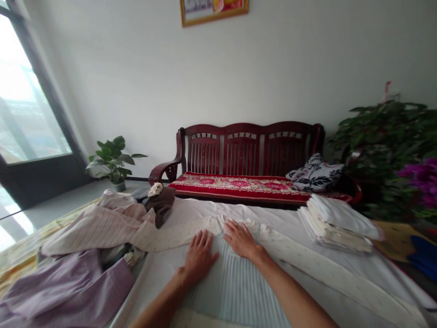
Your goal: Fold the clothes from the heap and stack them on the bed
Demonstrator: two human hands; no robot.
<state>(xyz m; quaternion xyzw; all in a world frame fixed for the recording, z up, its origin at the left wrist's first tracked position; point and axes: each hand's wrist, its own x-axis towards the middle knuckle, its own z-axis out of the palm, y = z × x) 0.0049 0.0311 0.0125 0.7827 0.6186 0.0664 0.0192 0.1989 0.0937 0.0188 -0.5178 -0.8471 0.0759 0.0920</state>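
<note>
A long-sleeved top (239, 287) lies spread flat, with a pale blue ribbed body and cream patterned sleeves stretched out to both sides. My left hand (200, 256) rests flat on its upper left part, fingers extended. Near the neckline, my right hand (241, 238) lies palm down on the fabric, its fingers pointing up and left. Neither hand grasps anything. Beneath the top is a white sheet (164, 273). The left sleeve's end meets a heap of loose clothes, and the right sleeve runs toward the lower right corner.
On the left are a striped garment (92, 228), a lilac garment (68, 287) and a brown one (164, 205). Folded white cloths (337, 223) are stacked at right, near a blue item (423, 255). Behind stands a wooden bench (244, 150) with a cushion (316, 174), between potted plants (116, 159).
</note>
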